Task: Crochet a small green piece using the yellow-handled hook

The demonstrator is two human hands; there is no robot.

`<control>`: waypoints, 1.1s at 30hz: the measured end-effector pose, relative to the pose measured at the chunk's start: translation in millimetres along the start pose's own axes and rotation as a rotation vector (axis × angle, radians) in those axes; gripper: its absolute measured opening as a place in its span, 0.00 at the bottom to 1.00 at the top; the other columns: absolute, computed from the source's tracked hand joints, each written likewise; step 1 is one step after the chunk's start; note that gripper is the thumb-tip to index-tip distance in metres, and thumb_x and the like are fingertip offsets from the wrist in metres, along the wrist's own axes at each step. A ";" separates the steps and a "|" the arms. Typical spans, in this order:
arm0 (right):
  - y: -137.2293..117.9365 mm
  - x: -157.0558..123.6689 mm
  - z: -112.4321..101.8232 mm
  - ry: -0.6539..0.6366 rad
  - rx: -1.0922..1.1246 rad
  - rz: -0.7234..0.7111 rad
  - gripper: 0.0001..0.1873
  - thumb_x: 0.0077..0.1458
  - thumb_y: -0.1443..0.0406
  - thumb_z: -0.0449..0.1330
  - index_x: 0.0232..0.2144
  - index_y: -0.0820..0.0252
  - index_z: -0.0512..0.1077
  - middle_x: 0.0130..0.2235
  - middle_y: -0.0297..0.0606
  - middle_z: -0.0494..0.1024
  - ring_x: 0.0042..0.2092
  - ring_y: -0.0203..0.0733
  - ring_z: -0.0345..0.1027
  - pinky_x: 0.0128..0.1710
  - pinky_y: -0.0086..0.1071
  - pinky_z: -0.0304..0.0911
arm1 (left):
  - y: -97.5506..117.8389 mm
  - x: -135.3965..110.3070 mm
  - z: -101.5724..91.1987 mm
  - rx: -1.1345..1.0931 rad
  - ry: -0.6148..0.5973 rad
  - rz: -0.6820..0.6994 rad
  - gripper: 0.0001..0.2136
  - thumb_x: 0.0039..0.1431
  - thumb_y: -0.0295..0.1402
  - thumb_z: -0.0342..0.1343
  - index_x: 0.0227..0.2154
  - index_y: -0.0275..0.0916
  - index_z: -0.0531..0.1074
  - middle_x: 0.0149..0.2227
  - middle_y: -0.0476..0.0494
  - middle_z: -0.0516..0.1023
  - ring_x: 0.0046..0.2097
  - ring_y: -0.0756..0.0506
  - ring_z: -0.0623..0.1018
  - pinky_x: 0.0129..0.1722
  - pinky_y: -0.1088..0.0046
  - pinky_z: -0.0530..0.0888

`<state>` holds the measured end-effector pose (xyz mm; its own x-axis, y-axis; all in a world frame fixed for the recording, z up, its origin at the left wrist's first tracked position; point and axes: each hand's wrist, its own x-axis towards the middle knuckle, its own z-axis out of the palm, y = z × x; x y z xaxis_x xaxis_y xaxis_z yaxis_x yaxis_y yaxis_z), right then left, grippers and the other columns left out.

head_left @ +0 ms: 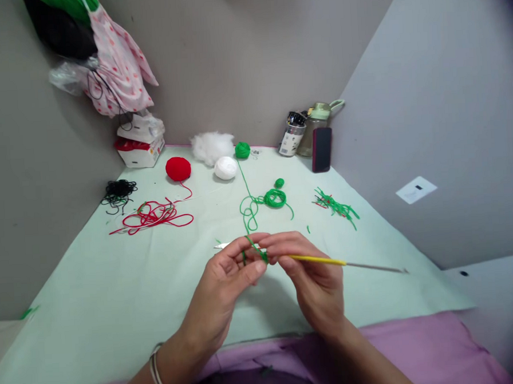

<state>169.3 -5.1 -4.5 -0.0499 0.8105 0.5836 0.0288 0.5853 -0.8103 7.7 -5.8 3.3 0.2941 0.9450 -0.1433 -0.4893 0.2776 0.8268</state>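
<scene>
On my feed from the head camera, the left hand [221,288] is curled, thumb and fingertips pinching a small green yarn piece [264,257] in front of the body, above the pale green cloth [128,284]. A green strand [244,184] runs from the raised fingers back toward the green ball [243,150]. I see the right hand [317,283] partly closed around a yellow-handled hook [318,260], its metal tip pointing right, away from the piece; the right fingertips are just beside the left ones. For writing, I check the printed label on the pen cup [291,141], but its characters are too small for me to read. The white-and-red box [141,154] carries print I cannot make out either, and dark marks [255,153] beside the green ball are equally illegible to me.
</scene>
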 end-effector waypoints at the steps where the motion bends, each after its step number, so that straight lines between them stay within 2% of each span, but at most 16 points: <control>1: 0.1 0.0 0.9 -0.001 -0.028 -0.005 0.11 0.69 0.68 0.61 0.44 0.52 0.84 0.41 0.39 0.86 0.45 0.43 0.79 0.44 0.36 0.75 | -0.6 -0.4 -0.8 0.014 -0.001 0.009 0.14 0.58 0.34 0.71 0.47 0.48 0.86 0.36 0.48 0.81 0.41 0.47 0.74 0.45 0.72 0.69; 7: -2.6 -2.1 2.2 0.020 -0.104 -0.053 0.13 0.69 0.71 0.60 0.46 0.50 0.82 0.41 0.37 0.87 0.42 0.41 0.81 0.42 0.35 0.77 | -1.9 1.8 -5.9 0.069 0.047 0.039 0.12 0.59 0.36 0.71 0.46 0.47 0.86 0.36 0.49 0.81 0.41 0.48 0.73 0.48 0.73 0.69; 11: 1.0 -8.4 0.6 -0.021 -0.373 -0.219 0.19 0.67 0.75 0.60 0.52 0.50 0.81 0.44 0.40 0.86 0.45 0.44 0.81 0.42 0.37 0.79 | -5.0 4.2 -3.4 -0.002 0.078 0.014 0.15 0.56 0.36 0.74 0.47 0.46 0.86 0.33 0.50 0.79 0.39 0.48 0.74 0.48 0.71 0.70; 13: 5.2 -13.6 0.3 -0.048 -0.533 -0.323 0.23 0.65 0.76 0.62 0.56 0.49 0.79 0.48 0.42 0.85 0.47 0.45 0.81 0.44 0.38 0.79 | -5.8 3.4 -1.8 -0.049 0.067 -0.020 0.18 0.55 0.36 0.74 0.49 0.45 0.85 0.34 0.49 0.80 0.40 0.47 0.75 0.49 0.70 0.71; 15: 8.8 -17.7 0.7 -0.066 -0.592 -0.373 0.26 0.64 0.76 0.63 0.59 0.47 0.78 0.51 0.43 0.84 0.48 0.46 0.81 0.45 0.39 0.80 | -5.4 1.7 -0.9 -0.098 0.047 -0.067 0.19 0.54 0.37 0.75 0.49 0.44 0.85 0.36 0.47 0.81 0.41 0.47 0.76 0.50 0.69 0.71; 19: 7.5 -15.9 2.9 0.033 -0.374 -0.205 0.22 0.65 0.75 0.62 0.54 0.45 0.81 0.46 0.41 0.83 0.45 0.44 0.80 0.41 0.38 0.79 | -3.0 0.3 -1.1 -0.220 0.002 -0.145 0.19 0.54 0.33 0.75 0.50 0.42 0.84 0.40 0.46 0.83 0.40 0.50 0.76 0.48 0.73 0.73; 21: 3.9 -11.4 3.2 0.064 -0.267 -0.143 0.19 0.65 0.75 0.62 0.50 0.47 0.82 0.43 0.40 0.84 0.44 0.44 0.80 0.40 0.38 0.78 | -2.4 1.2 -1.4 -0.238 -0.011 -0.143 0.19 0.55 0.31 0.74 0.50 0.42 0.84 0.37 0.47 0.81 0.36 0.52 0.75 0.46 0.74 0.74; 24: 0.3 -5.7 1.8 0.077 -0.182 -0.120 0.15 0.66 0.74 0.62 0.47 0.50 0.83 0.40 0.39 0.85 0.42 0.44 0.79 0.40 0.38 0.77 | -1.4 3.2 -2.1 -0.218 0.008 -0.130 0.19 0.56 0.30 0.72 0.51 0.40 0.84 0.27 0.52 0.74 0.29 0.54 0.68 0.45 0.73 0.74; 28: 2.5 -2.9 -4.0 0.148 -0.035 -0.007 0.11 0.67 0.70 0.62 0.43 0.52 0.84 0.38 0.37 0.84 0.35 0.39 0.77 0.34 0.34 0.74 | 1.4 4.5 -4.5 -0.181 0.051 -0.124 0.17 0.55 0.31 0.73 0.49 0.38 0.86 0.25 0.54 0.71 0.26 0.54 0.62 0.47 0.70 0.75; 30: 4.7 -1.8 -7.5 0.178 0.060 0.086 0.09 0.67 0.68 0.63 0.40 0.53 0.84 0.35 0.37 0.83 0.32 0.38 0.76 0.33 0.34 0.73 | 2.5 4.0 -5.5 -0.159 0.056 -0.126 0.15 0.53 0.32 0.73 0.45 0.38 0.87 0.27 0.51 0.74 0.27 0.54 0.62 0.48 0.68 0.75; 33: 6.2 0.0 -9.6 0.197 0.189 0.190 0.07 0.66 0.63 0.65 0.37 0.55 0.83 0.33 0.36 0.82 0.28 0.37 0.74 0.30 0.33 0.73 | 1.7 2.6 -4.7 -0.111 0.056 -0.114 0.12 0.53 0.33 0.73 0.42 0.39 0.87 0.36 0.45 0.81 0.32 0.50 0.71 0.51 0.66 0.74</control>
<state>179.1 -1.2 -9.0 0.1332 0.9044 0.4055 -0.1679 0.4238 -0.8901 3.8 -2.1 1.7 0.3081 0.9135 -0.2658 -0.5439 0.3983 0.7386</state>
